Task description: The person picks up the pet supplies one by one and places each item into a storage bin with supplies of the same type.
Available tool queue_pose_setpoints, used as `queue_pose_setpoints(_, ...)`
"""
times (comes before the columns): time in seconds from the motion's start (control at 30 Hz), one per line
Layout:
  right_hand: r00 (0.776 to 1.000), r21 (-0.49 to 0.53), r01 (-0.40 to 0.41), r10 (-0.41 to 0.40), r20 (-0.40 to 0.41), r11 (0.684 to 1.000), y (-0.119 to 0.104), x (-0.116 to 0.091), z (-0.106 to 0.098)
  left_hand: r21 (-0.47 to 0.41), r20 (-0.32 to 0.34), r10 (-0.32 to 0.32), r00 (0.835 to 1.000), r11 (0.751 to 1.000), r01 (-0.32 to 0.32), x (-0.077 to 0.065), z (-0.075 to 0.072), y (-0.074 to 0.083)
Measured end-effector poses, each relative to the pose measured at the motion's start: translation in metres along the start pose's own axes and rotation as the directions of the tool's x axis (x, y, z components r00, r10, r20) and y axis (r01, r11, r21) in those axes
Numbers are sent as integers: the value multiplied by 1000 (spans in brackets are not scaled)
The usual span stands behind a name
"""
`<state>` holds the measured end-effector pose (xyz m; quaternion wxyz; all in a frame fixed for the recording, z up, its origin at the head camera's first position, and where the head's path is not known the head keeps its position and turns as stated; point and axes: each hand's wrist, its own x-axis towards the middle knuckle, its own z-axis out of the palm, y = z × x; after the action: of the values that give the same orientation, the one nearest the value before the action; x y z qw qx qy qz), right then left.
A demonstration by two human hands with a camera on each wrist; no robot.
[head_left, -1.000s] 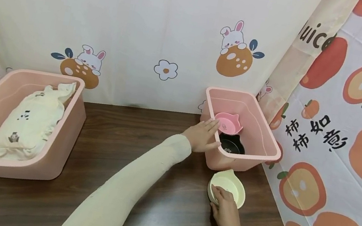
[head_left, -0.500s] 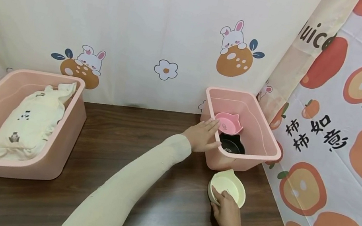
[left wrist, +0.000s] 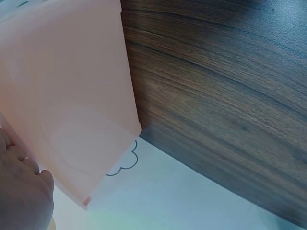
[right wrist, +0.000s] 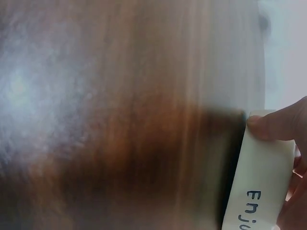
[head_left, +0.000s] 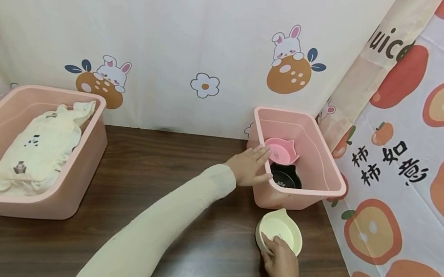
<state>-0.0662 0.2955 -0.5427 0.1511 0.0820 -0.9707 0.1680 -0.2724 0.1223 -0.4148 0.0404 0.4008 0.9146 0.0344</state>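
My right hand (head_left: 283,264) pinches the near rim of a pale yellow cat-eared pet bowl (head_left: 282,229). In the right wrist view the thumb presses the outer wall of the bowl (right wrist: 261,167), where dark lettering shows. My left hand (head_left: 247,164) rests with straight fingers on the left rim of the small pink bin (head_left: 306,193). Inside that bin lie a pink cat-eared bowl (head_left: 281,151) and a black one (head_left: 286,176). From the left wrist, the bin's outer wall (left wrist: 72,96) fills much of the view, with part of the left hand (left wrist: 24,191) at its edge.
A larger pink bin (head_left: 77,172) stands at the left with a cream printed cloth bundle (head_left: 34,150) in it. Printed curtains (head_left: 205,31) hang behind and to the right of the dark wooden table (head_left: 200,263). The table's right edge runs close by the yellow bowl.
The right hand and the yellow bowl have shifted only slightly. The left hand stays on the bin's rim. The whole head view has drifted a few pixels.
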Motion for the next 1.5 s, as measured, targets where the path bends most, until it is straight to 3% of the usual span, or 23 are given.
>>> queue_pose_setpoints(0.13,1000,52,-15,16,-7,999,-2,0,-8,-5,-19,8,1000,1000,-8,2,0,0)
queue_pose_setpoints(0.3,997,154,-65,58,46,986,-6,-1,-16,0,-12,9,1000,1000,-9,2,0,0)
queue_pose_setpoints(0.53,999,227,-29,19,47,973,-12,-4,-26,5,1,6,1000,1000,-6,1,0,0)
queue_pose_setpoints(0.8,995,183,88,-96,35,979,-24,-4,-58,5,5,3,1000,1000,-3,0,0,0)
queue_pose_setpoints(1.07,962,42,273,-271,-32,961,-29,-2,-82,4,3,8,1000,1000,-8,0,-1,0)
queue_pose_setpoints(1.5,927,33,367,-363,-99,930,-35,12,-120,1,-10,17,1000,1000,-17,-6,-6,2)
